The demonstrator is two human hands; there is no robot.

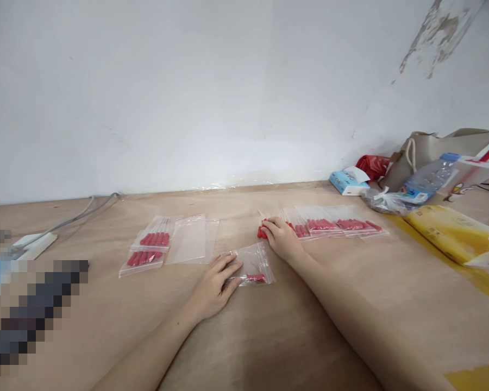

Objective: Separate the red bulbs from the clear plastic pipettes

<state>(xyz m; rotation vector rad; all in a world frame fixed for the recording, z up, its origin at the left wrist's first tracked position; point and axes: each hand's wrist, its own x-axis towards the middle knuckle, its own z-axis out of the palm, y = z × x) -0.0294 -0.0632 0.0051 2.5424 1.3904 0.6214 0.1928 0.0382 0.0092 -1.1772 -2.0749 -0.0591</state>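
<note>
My left hand (218, 285) lies on a small clear zip bag (248, 258), fingers stretched out and resting flat on its left part. Inside that bag is a thin piece with a red handle (256, 277). My right hand (282, 237) is bent over a small pile of loose red-handled pieces (262, 232), its fingertips closed on them; how many it grips is hidden. Right beside it lie filled zip bags of red-handled pieces (321, 224). To the left are flat zip bags (187, 239) and two filled bags (149, 239).
At right stand a blue tissue pack (348, 182), a plastic bottle (432, 176), a grey-beige bag (444, 144) and a yellow packet (452, 233). A grey cable (75, 217) runs along the left. A white wall (167, 98) bounds the table's back edge.
</note>
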